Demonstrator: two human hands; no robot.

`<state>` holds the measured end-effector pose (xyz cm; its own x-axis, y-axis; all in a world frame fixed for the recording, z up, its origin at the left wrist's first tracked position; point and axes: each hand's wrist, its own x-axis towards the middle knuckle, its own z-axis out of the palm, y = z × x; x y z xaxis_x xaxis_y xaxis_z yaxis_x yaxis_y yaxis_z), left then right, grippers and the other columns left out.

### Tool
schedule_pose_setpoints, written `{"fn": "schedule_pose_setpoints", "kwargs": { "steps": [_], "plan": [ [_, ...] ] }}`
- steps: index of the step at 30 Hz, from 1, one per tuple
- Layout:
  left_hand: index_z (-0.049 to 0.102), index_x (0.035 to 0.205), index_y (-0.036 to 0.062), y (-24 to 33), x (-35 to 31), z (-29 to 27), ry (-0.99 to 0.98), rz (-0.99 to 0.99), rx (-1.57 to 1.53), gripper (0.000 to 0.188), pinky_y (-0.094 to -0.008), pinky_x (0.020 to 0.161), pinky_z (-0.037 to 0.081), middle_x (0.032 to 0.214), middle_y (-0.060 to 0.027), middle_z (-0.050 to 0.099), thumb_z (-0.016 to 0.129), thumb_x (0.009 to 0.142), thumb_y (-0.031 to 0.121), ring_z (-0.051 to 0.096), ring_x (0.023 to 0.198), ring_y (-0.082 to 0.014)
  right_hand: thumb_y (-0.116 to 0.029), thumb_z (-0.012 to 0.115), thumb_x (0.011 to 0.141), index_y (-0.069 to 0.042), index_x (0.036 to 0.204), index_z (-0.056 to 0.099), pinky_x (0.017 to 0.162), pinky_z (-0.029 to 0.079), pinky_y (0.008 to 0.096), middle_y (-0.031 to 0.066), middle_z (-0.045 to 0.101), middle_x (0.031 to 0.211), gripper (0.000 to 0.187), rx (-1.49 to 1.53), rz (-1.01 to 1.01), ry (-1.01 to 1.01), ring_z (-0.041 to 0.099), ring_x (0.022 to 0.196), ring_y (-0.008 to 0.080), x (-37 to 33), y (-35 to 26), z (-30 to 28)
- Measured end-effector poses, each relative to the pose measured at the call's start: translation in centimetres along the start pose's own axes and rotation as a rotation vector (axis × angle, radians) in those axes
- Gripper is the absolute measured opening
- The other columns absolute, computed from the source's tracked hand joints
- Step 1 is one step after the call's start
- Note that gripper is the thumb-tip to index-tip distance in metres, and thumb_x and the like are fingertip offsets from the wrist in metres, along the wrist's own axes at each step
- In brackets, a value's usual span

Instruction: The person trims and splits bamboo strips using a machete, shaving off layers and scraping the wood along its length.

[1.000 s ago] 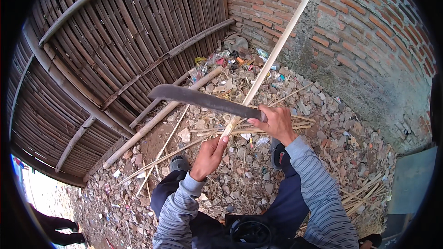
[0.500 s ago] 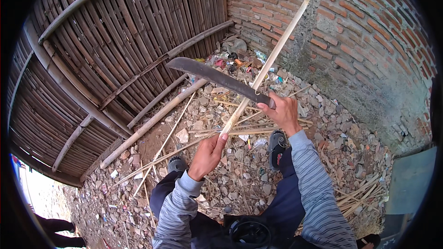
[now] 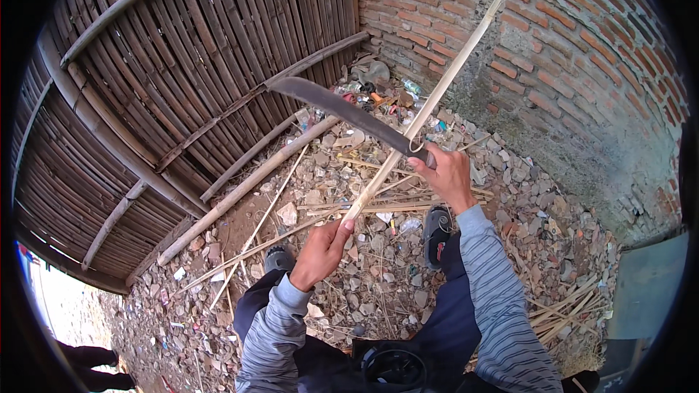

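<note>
My left hand (image 3: 320,251) is closed round the near end of a long pale bamboo strip (image 3: 445,86), which slants up and away to the right toward the brick wall. In my right hand (image 3: 446,175) is the handle of a machete (image 3: 349,116), its dark, wide blade pointing to the upper left. The blade crosses the strip just ahead of my right hand and touches it. A thin curl of shaving (image 3: 416,145) stands up where they meet. My right fingers hide most of the handle.
Split bamboo strips (image 3: 393,207) lie on the stony ground around my shoes, with another pile (image 3: 571,309) at the lower right. A bamboo-slat wall (image 3: 182,65) rises at left, a brick wall (image 3: 524,51) at right. Litter (image 3: 371,94) gathers in their corner. A person's dark-clothed legs (image 3: 91,367) show lower left.
My left hand has drawn the strip's near end slightly back and to the left. The machete has shifted a little to the right, and the shaving curl beside it looks larger.
</note>
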<state>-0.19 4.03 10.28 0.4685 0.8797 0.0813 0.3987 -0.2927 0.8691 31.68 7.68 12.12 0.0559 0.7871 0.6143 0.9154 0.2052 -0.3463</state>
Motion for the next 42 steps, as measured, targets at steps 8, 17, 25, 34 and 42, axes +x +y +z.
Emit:
{"fn": "schedule_pose_setpoints", "kwargs": {
  "steps": [8,17,25,34,42],
  "plan": [
    [0.059,0.081,-0.005,-1.1,-0.1,0.1,-0.014,-0.001,0.033,0.053,-0.0441,0.052,0.035,0.057,-0.016,0.044,0.052,0.11,0.039,0.037,0.052,-0.0231,-0.066,0.064,0.093,-0.009,0.091,0.074,0.049,0.047,0.0472,0.0083,0.057,0.05,0.058,-0.052,0.063,0.026,0.062,0.047,0.0336,-0.9,1.2,1.1],
    [0.057,0.079,-0.0045,-1.5,-0.5,0.9,-0.034,-0.022,-0.011,0.053,-0.043,0.052,0.035,0.057,-0.0111,0.043,0.052,0.11,0.038,0.037,0.054,-0.0176,-0.08,0.058,0.089,-0.011,0.083,0.072,0.044,0.045,0.044,0.0038,0.053,0.046,0.071,-0.036,-0.168,-0.118,0.06,0.041,0.0256,-3.6,-2.6,3.1],
    [0.055,0.076,-0.004,-2.9,-2.4,-0.7,-0.039,-0.069,0.018,0.055,-0.042,0.052,0.034,0.057,-0.0098,0.039,0.053,0.11,0.039,0.035,0.056,-0.017,-0.069,0.062,0.092,-0.007,0.089,0.073,0.053,0.049,0.0493,0.0123,0.063,0.058,0.063,-0.136,0.209,0.046,0.066,0.055,0.0358,-0.4,5.4,0.7],
    [0.055,0.075,-0.0058,-3.4,-3.2,-0.5,-0.012,-0.077,0.072,0.056,-0.0433,0.053,0.035,0.057,-0.0135,0.04,0.054,0.109,0.039,0.035,0.055,-0.0186,-0.073,0.06,0.092,-0.009,0.09,0.074,0.049,0.047,0.0474,0.0073,0.057,0.051,0.066,0.013,0.095,-0.069,0.062,0.047,0.0308,-2.7,2.2,3.2],
    [0.056,0.076,-0.0057,-3.0,-4.2,-2.8,-0.007,0.004,0.165,0.055,-0.0452,0.054,0.037,0.057,-0.0162,0.041,0.054,0.109,0.038,0.037,0.053,-0.0226,-0.074,0.06,0.092,-0.011,0.087,0.073,0.048,0.043,0.0452,0.0054,0.054,0.049,0.065,-0.071,-0.12,-0.191,0.059,0.045,0.0288,-2.0,-1.0,3.0]
  ]
}}
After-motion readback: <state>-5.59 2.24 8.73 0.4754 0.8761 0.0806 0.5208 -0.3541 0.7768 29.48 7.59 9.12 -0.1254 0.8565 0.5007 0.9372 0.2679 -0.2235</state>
